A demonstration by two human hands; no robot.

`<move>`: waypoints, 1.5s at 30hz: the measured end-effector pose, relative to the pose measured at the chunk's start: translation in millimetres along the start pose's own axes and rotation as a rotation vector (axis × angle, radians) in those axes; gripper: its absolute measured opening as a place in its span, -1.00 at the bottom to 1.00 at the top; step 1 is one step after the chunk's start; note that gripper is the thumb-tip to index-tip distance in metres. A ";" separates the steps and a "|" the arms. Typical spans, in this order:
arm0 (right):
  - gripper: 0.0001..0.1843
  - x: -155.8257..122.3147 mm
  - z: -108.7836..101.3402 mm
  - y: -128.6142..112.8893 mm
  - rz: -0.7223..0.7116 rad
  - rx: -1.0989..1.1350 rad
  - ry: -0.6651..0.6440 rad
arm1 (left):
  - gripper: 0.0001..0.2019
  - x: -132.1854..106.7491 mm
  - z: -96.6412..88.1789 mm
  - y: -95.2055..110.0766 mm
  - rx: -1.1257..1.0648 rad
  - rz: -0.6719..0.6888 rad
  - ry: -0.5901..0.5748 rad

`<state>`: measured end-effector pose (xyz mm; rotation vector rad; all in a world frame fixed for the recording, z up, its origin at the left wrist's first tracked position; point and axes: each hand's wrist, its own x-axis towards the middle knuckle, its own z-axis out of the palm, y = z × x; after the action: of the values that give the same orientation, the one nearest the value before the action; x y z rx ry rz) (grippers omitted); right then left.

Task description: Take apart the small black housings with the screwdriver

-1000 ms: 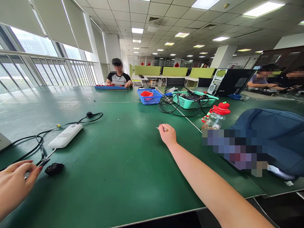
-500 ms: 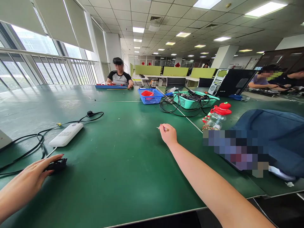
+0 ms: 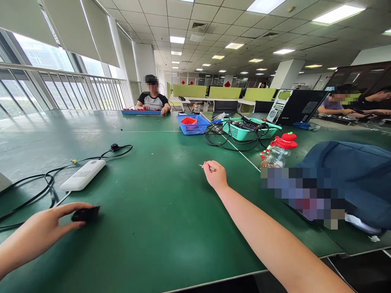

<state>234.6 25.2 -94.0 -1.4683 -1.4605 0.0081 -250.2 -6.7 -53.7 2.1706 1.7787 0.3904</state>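
Black object in left hand, pinched between thumb and fingers; slim tool pinched in right hand.

the green table bears baskets and a backpack.

Bright; daylight from left windows, ceiling panels overhead. Windows washed out. Pale glare on table, strongest far left. Wide-angle stretch at edges. Black item lacks detail. Mosaic patches.
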 end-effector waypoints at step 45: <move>-0.82 -14.9 -36.1 -59.3 -1.047 -0.104 -0.404 | -0.62 109.8 129.6 211.8 -0.264 0.404 -0.084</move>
<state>209.4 -23.3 -48.7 -0.6394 -2.4399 -0.4369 12.5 53.9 -85.7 2.3021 1.1628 0.5793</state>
